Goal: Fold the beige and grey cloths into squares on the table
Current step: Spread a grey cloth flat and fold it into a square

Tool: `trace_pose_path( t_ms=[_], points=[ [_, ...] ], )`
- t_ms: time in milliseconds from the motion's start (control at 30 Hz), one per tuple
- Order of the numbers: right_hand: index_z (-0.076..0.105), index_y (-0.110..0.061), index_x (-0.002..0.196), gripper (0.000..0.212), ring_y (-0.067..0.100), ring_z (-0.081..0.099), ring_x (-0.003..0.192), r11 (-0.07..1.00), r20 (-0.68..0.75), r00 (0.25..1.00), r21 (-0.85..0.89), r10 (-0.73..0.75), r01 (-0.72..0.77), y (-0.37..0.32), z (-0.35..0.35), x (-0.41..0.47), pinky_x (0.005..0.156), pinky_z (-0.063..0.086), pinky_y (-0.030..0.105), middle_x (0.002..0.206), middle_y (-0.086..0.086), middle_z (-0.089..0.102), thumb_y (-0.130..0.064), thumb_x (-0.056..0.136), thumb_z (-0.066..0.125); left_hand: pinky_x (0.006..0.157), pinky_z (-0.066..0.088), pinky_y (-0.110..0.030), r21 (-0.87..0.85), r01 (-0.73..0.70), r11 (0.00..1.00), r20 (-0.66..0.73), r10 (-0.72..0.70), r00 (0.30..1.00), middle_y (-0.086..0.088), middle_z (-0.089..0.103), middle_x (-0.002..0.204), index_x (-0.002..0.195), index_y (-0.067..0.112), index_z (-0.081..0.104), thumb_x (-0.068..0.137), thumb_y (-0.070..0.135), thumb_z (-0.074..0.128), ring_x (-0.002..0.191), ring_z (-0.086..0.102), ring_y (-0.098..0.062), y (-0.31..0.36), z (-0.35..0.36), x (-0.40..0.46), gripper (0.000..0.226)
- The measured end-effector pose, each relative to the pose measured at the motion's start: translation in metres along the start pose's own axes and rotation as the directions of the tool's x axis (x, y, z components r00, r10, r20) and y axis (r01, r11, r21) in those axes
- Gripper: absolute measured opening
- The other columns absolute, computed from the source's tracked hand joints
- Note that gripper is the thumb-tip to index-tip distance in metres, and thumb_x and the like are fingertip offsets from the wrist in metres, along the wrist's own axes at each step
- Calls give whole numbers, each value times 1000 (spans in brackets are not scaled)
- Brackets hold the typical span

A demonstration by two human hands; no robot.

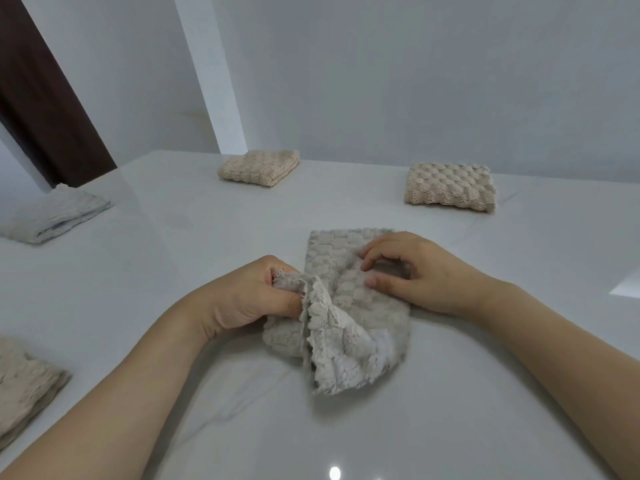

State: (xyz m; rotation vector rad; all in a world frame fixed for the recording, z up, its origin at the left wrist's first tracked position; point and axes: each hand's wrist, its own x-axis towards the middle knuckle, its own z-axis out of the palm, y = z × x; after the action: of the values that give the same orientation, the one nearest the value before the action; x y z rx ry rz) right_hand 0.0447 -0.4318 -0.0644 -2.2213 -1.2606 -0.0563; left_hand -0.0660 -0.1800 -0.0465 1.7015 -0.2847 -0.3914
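Note:
A grey bubble-textured cloth (349, 306) lies half folded in the middle of the white table (346, 427). My left hand (249, 296) grips a bunched edge of it, lifted off the table at the cloth's left side. My right hand (415, 271) rests on top of the cloth's far right part, fingers spread and pressing it flat. Two beige cloths lie folded into squares farther back: one (259, 167) at centre left, one (450, 187) at the right.
A folded pale grey cloth (52, 216) lies at the far left by the table edge. Another folded beige cloth (24, 386) sits at the near left. A white wall stands behind the table, with a dark door frame (45, 98) at the left.

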Motion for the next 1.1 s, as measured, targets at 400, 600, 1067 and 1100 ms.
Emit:
trace_pose_path(
  t_ms=[400,600,1067,1100],
  points=[
    [71,-28,96,9,9,57,104,988,-122,981,53,153,-148,12,6,4,97,44,36,105,-13,64,-28,87,67,57,48,-24,136,-169,976,-505,215,836,-4,67,69,69,9,67,85,18,73,65,64,-16,9,21,14,19],
    [69,-23,84,27,2,56,75,871,-103,931,400,352,-285,5,1,1,76,40,27,78,-17,64,-26,98,46,68,50,-32,191,32,981,-558,82,826,-19,65,74,79,-1,63,89,25,69,67,63,-22,19,8,53,28],
    [61,-28,110,22,19,55,105,858,-219,830,126,513,-498,18,4,15,100,39,42,102,-11,62,-27,89,57,74,44,-34,498,236,835,-606,140,783,8,60,79,79,28,56,87,42,65,81,57,-18,-14,-8,97,19],
    [58,-32,119,30,19,52,111,859,-204,835,112,511,-499,17,4,16,104,36,41,109,-12,60,-27,90,56,83,43,-36,542,276,794,-607,142,782,8,59,92,84,30,55,88,41,64,94,55,-21,-14,-9,100,15]
  ],
)
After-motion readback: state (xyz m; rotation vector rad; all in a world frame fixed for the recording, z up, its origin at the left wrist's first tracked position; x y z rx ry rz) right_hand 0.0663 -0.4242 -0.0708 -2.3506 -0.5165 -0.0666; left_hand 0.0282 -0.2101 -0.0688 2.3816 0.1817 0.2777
